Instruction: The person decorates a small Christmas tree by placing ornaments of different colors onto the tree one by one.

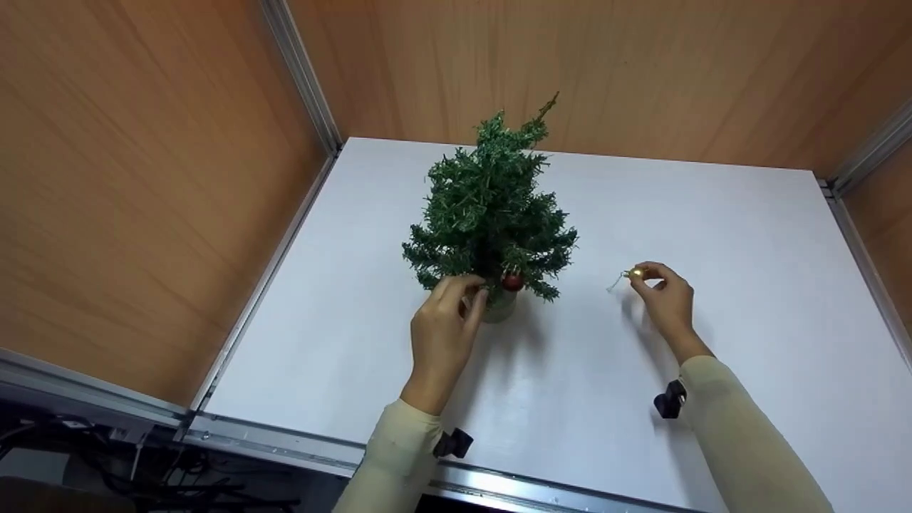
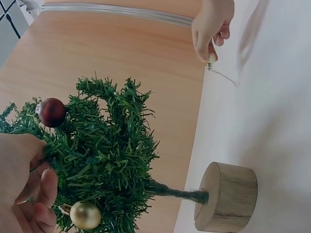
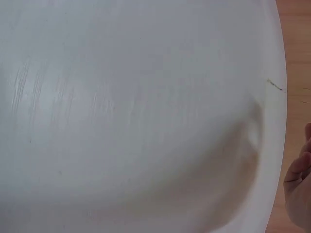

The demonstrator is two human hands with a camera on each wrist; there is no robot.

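Observation:
A small green artificial Christmas tree (image 1: 491, 199) stands on the white table, with its round wooden base (image 2: 233, 196) seen in the left wrist view. At the tree's lower front, my left hand (image 1: 445, 331) pinches a branch between thumb and fingers; foliage partly hides the fingertips. A dark red bauble (image 1: 512, 282) hangs just right of those fingers. One gold bauble (image 2: 85, 215) hangs among the branches in the left wrist view. Apart from the tree on the right, my right hand (image 1: 668, 299) pinches a small gold bauble (image 1: 636, 273) above the table, its thin string (image 1: 615, 283) dangling leftward.
Wooden panels (image 1: 605, 78) rise behind the white table (image 1: 306, 335) and at both sides. Metal rails (image 1: 278, 445) edge the table at front and left. Dark cables (image 1: 85, 442) lie below the front left corner. A black wrist camera (image 1: 670, 400) sits at the right sleeve.

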